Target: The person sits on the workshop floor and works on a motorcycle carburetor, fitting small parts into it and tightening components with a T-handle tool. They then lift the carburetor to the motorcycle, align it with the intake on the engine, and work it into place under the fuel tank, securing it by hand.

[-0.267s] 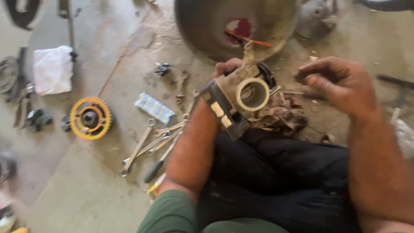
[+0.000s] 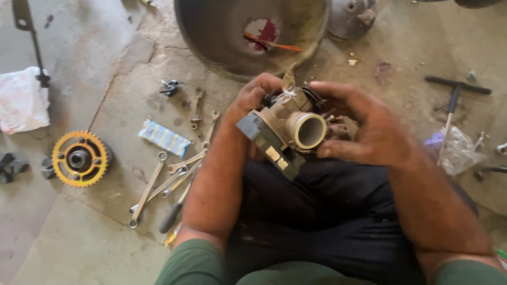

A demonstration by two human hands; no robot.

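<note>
1. The throttle body is dull beige metal, with a dark grey plastic block carrying small pale labels.
2. The sprocket on the floor is bright yellow-orange around a grey hub.
3. The packet is blue with pale stripes.
4. The cloth at the floor's left edge is white with faint pink stains.
5. The wrenches are silver.
6. The basin is dark grey, holding red and an orange stick.
7. The sleeves are green, the trousers black.

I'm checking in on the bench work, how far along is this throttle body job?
Done: the throttle body is off and out. In hand: left hand and right hand hold it over the lap. Left: the wrenches lie on the floor, nothing refitted.
</note>
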